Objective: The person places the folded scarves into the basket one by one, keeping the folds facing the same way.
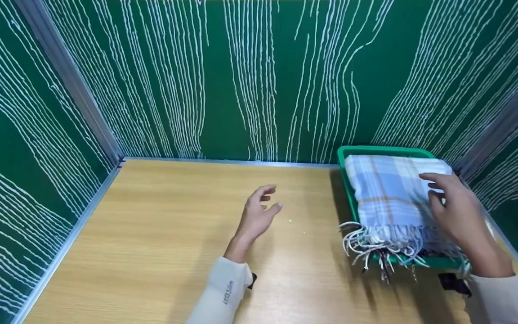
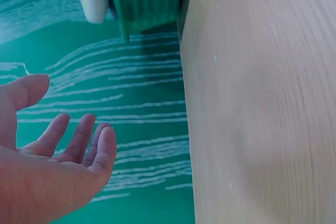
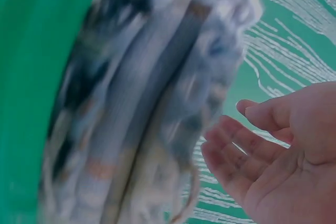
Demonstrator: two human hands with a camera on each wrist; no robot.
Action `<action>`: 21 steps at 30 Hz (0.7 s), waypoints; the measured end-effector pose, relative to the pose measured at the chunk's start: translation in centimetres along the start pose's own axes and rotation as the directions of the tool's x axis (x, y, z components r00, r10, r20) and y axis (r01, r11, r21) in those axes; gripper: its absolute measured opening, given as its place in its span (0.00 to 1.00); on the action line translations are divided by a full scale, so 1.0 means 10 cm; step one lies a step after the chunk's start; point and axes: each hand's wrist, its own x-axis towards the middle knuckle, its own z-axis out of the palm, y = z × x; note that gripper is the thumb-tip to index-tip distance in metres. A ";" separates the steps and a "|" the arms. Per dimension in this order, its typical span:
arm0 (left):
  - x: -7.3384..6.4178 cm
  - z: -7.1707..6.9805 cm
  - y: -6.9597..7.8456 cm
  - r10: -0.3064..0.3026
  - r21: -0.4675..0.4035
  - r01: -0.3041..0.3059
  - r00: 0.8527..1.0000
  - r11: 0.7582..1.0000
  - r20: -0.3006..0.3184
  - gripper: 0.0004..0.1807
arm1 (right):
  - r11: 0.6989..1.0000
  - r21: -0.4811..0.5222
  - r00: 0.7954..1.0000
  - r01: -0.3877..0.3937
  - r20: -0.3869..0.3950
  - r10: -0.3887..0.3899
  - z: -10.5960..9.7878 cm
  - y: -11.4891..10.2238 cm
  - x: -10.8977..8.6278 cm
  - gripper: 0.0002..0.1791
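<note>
A folded plaid scarf (image 1: pixel 389 193) in pale blue and white with thin tan stripes lies in a green basket (image 1: pixel 348 198) at the right of the table. Its fringe (image 1: pixel 385 245) hangs over the basket's near rim. My right hand (image 1: pixel 459 211) is over the scarf's right side, fingers loosely bent and holding nothing. In the right wrist view, folded layers of fabric (image 3: pixel 142 93), blurred, fill the basket beside that hand. My left hand (image 1: pixel 258 213) hovers above the table, left of the basket, its fingers relaxed and nothing between them.
The wooden table (image 1: pixel 164 225) is enclosed by green boards (image 1: pixel 216 81) with white wavy lines, joined by metal posts (image 1: pixel 74 85). The basket stands close to the back and right boards. Dark straps (image 1: pixel 454 284) show at the wrists.
</note>
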 end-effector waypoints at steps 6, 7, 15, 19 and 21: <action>0.01 -0.17 -0.06 -0.017 -0.008 0.016 0.999 1.000 -0.036 0.26 | 0.996 0.045 0.997 0.075 -0.030 -0.074 0.09 -0.16 -0.01 0.22; 0.01 -0.20 -0.07 -0.016 -0.010 0.015 0.999 1.000 -0.040 0.26 | 0.995 0.053 0.996 0.083 -0.034 -0.081 0.12 -0.19 -0.01 0.22; -0.02 -0.42 -0.17 -0.038 0.000 0.038 0.996 0.999 -0.082 0.26 | 0.990 0.096 0.995 0.099 -0.037 -0.096 0.33 -0.50 -0.01 0.21; -0.04 -0.53 -0.22 -0.043 0.005 0.043 0.993 0.999 -0.111 0.26 | 0.984 0.135 0.992 0.118 -0.060 -0.110 0.47 -0.66 -0.01 0.21; -0.06 -0.57 -0.24 -0.041 0.009 0.043 0.992 0.999 -0.119 0.27 | 0.980 0.151 0.990 0.133 -0.075 -0.122 0.55 -0.74 -0.01 0.21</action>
